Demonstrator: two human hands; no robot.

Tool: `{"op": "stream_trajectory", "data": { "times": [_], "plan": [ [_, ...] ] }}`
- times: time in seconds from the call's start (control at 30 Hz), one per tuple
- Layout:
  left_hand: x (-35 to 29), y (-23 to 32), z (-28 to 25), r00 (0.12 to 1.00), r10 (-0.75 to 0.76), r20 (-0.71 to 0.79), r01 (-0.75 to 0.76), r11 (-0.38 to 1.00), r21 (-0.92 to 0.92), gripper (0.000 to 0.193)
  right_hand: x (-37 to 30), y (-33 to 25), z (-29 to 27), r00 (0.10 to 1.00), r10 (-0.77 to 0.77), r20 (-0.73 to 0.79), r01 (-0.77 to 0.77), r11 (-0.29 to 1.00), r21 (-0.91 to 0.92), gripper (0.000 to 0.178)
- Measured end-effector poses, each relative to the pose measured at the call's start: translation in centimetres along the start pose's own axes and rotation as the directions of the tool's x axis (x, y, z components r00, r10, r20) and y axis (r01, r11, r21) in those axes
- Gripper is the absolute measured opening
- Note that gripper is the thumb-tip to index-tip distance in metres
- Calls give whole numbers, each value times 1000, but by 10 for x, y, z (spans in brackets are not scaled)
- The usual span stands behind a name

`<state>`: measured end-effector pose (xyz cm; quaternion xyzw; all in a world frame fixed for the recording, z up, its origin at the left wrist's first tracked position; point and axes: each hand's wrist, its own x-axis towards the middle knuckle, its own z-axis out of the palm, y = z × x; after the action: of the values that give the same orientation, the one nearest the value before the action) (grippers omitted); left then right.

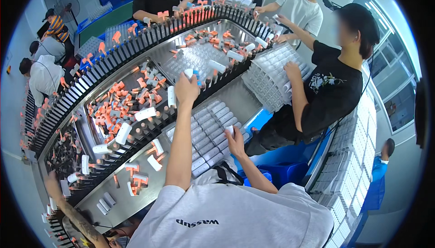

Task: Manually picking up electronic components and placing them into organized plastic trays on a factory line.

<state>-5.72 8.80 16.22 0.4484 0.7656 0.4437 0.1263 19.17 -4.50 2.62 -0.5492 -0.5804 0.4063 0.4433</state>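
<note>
My left hand [187, 89] reaches out over the conveyor's edge, its fingers closed on a white plastic part [189, 72]. Small blue pieces [196, 77] show right beside those fingertips; whether they belong to the held part I cannot tell. Nearer to me, my right hand [235, 143] pinches a white plastic piece [230, 130] at the right side of a tray. Rows of white, rounded oblong parts [210, 140] lie in that tray. A white cylinder [171, 96] sits on the conveyor just left of my left wrist.
The curved conveyor with black pegs [149, 35] loops around metal bins of orange and grey pieces [122, 101]. Loose white and orange parts [136, 178] lie on the near steel table. At right, a co-worker [337, 76] stands by stacked white trays [272, 78]. Another person's arm [74, 211] reaches in lower left.
</note>
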Motion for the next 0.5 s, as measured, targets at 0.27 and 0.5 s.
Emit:
{"op": "stream_trajectory", "data": {
  "times": [0.27,0.5],
  "plan": [
    [-9,3,-39,951,218,221,-292,870,397,39,20,5,3,996,54,74,-51,998,-39,45],
    [-36,-35,-79,968,194,160,-248,848,468,40,24,-10,17,988,-16,156,48,979,-199,48]
  ]
}}
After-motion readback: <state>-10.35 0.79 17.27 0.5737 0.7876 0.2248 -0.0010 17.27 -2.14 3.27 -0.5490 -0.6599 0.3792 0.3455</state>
